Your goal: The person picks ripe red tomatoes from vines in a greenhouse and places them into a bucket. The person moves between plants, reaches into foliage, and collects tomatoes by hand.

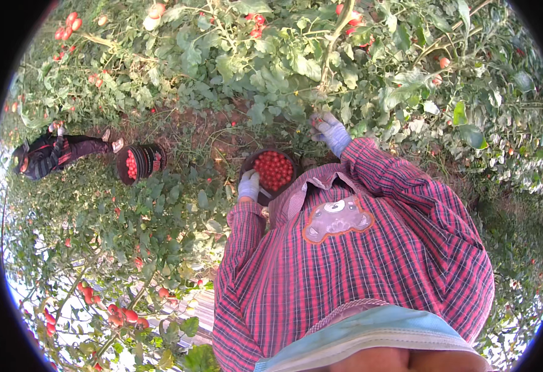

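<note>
A dark bucket (247, 162) full of small red tomatoes (274, 170) sits on the ground below me. My left hand (248, 185), in a pale glove, grips the bucket's near rim. My right hand (330, 130), also gloved, reaches up into the tomato plant (284, 68) just beyond the bucket, fingers closed around a small red tomato at the foliage. My plaid sleeves and shirt fill the lower middle of the view.
Tomato plants with red fruit (116, 315) stand on all sides. At the left another person (54, 152) in dark clothes crouches beside a second dark bucket (140, 162) holding tomatoes. Bare reddish soil (209, 133) shows between the rows.
</note>
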A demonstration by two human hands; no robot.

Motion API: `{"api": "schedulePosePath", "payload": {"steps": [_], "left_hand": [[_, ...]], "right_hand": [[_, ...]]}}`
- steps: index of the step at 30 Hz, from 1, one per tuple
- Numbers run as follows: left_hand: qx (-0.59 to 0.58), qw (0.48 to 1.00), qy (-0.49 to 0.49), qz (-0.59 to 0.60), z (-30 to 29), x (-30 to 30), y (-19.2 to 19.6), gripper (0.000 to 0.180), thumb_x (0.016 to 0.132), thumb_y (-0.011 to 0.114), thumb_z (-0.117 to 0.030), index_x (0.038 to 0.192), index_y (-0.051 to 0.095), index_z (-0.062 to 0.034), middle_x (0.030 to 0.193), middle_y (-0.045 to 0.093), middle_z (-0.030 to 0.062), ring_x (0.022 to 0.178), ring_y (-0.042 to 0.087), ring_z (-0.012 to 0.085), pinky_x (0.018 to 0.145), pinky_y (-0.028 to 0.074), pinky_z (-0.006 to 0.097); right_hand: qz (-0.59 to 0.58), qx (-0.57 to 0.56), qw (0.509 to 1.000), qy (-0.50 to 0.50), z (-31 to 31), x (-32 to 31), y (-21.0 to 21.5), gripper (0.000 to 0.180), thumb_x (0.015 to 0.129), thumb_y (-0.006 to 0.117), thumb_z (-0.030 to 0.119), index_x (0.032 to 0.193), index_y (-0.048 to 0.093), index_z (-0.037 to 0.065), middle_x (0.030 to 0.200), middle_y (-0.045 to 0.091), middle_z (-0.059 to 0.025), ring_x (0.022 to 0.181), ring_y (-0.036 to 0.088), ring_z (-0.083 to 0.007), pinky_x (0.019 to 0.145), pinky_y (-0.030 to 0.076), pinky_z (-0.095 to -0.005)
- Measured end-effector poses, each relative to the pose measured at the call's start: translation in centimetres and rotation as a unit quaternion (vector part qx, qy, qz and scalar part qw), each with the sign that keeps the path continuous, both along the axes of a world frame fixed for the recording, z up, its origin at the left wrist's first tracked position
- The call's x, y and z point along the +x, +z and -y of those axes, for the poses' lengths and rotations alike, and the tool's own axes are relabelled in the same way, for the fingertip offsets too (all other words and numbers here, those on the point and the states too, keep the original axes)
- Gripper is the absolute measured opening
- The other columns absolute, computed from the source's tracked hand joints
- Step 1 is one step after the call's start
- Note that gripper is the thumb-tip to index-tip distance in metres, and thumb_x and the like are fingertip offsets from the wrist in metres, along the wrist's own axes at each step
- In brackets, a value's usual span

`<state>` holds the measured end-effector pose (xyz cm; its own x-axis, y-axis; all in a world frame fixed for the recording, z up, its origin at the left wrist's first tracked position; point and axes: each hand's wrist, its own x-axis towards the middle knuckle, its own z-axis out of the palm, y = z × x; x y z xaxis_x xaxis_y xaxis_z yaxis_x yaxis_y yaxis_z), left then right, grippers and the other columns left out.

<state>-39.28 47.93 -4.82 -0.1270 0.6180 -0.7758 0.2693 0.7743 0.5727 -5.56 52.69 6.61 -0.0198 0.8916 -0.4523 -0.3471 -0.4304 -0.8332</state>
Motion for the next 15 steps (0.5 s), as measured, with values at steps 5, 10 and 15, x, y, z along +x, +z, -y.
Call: {"api": "schedulePosePath", "payload": {"steps": [5, 10, 15], "left_hand": [[0.006, 1.000, -0.018, 0.021, -2.9, 2.0, 2.4, 0.033, 0.088, 0.060, -0.027, 0.118, 0.060, -0.0125, 0.094, 0.062, 0.0051, 0.070, 0.056, 0.0164, 0.061, 0.050, 0.030], [0.035, 0.998, -0.039, 0.040, -4.7, 4.5, 4.6, 0.029, 0.088, 0.060, -0.024, 0.116, 0.060, -0.0136, 0.087, 0.060, 0.0022, 0.062, 0.051, 0.0144, 0.054, 0.046, 0.028], [0.024, 0.997, -0.029, 0.068, -5.2, 5.1, 5.0, 0.027, 0.089, 0.060, -0.020, 0.114, 0.061, -0.0117, 0.073, 0.057, -0.0001, 0.055, 0.047, 0.0096, 0.049, 0.041, 0.026]], "right_hand": [[0.086, -0.032, 0.995, 0.032, 0.2, 0.5, -1.4, 0.026, 0.090, 0.052, 0.016, 0.115, 0.058, 0.010, 0.088, 0.059, -0.0015, 0.073, 0.058, -0.0121, 0.064, 0.054, -0.0277], [0.263, 0.067, 0.959, 0.075, 0.5, 2.2, -10.7, 0.021, 0.086, 0.055, 0.016, 0.105, 0.060, 0.010, 0.084, 0.059, -0.0040, 0.069, 0.059, -0.0190, 0.061, 0.055, -0.0381], [0.001, -0.375, 0.924, -0.068, 0.5, 1.4, -4.4, 0.015, 0.081, 0.061, 0.015, 0.095, 0.058, 0.009, 0.091, 0.062, -0.0080, 0.076, 0.064, -0.0243, 0.069, 0.058, -0.0417]]}}
